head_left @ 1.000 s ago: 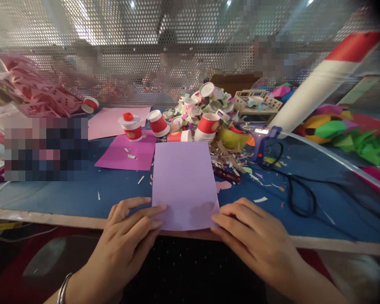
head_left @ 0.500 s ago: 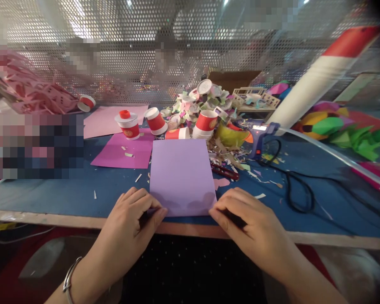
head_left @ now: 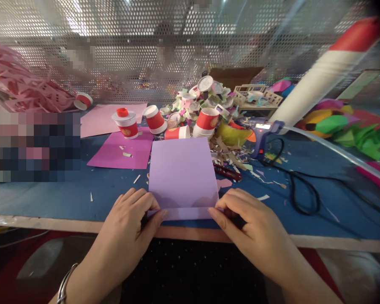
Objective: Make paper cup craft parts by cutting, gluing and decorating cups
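A sheet of light purple paper point(head_left: 183, 171) lies in front of me near the table's front edge. Along its near side runs a narrow folded strip, turned up toward me. My left hand point(head_left: 134, 223) pinches the near left corner between thumb and fingers. At the near right corner, my right hand point(head_left: 247, 226) pinches the paper the same way. The fingertips of both hands partly cover the ends of the folded strip. A dark red tool point(head_left: 227, 172), perhaps a cutter, is partly hidden beside the sheet's right edge.
A magenta sheet point(head_left: 114, 156) and a red and white cup point(head_left: 127, 126) stand left of the purple paper. Behind are more cups point(head_left: 155, 119) and a heap of paper scraps. A blue glue gun point(head_left: 262, 139) with a black cable point(head_left: 293, 190) stands right.
The near edge of the purple paper now shows a distinct folded strip with a crease line. Both hands keep their pinch at the corners; the view has shifted slightly.
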Demonstrator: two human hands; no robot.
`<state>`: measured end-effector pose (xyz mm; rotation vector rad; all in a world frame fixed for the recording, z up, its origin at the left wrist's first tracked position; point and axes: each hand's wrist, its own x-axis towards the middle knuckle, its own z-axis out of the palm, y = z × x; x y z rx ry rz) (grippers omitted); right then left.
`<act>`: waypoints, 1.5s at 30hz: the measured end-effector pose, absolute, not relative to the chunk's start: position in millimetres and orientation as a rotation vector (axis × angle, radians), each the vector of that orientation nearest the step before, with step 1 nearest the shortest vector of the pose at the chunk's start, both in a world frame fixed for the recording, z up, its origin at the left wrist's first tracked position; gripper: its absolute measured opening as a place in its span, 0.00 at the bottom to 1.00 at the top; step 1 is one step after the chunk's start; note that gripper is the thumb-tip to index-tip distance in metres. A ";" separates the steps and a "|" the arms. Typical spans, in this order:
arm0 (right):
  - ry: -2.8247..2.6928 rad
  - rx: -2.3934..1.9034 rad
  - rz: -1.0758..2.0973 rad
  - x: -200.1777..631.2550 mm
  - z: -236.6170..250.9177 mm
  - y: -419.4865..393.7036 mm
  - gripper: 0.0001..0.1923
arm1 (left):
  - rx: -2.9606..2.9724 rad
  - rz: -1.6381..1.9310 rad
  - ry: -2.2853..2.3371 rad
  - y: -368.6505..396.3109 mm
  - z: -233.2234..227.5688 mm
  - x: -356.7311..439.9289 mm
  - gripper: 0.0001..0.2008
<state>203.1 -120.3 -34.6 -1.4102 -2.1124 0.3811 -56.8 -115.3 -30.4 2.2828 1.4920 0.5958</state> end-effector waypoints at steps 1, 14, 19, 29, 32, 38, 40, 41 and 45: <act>-2.118 -1.413 0.374 203.2 -34.7 -120.3 0.14 | 2.291 0.590 1.494 -115.7 -30.4 -57.0 0.12; -2.143 -1.434 0.293 202.3 -37.9 -121.0 0.12 | 2.657 0.675 1.429 -126.2 -46.7 -52.6 0.31; -2.157 -1.424 0.260 201.8 -38.0 -122.3 0.12 | 2.762 0.596 1.322 -131.6 -51.3 -49.7 0.32; -2.147 -1.415 0.246 200.9 -39.1 -122.9 0.11 | 2.798 0.521 1.300 -133.6 -49.7 -48.2 0.33; -2.148 -1.418 0.232 201.2 -41.1 -124.2 0.10 | 2.786 0.528 1.325 -136.1 -49.5 -46.9 0.34; -2.112 -1.317 0.133 201.7 -45.1 -129.5 0.01 | 2.780 0.543 1.380 -139.1 -50.3 -44.8 0.32; -2.118 -1.293 0.093 201.3 -46.6 -131.3 0.04 | 2.787 0.557 1.381 -140.1 -51.6 -44.2 0.31; -2.127 -1.289 0.069 201.0 -47.5 -132.2 0.05 | 2.791 0.563 1.388 -140.9 -52.1 -43.6 0.31; -2.143 -1.289 -0.044 199.6 -50.9 -136.6 0.08 | 2.831 0.585 1.467 -145.8 -52.0 -37.8 0.32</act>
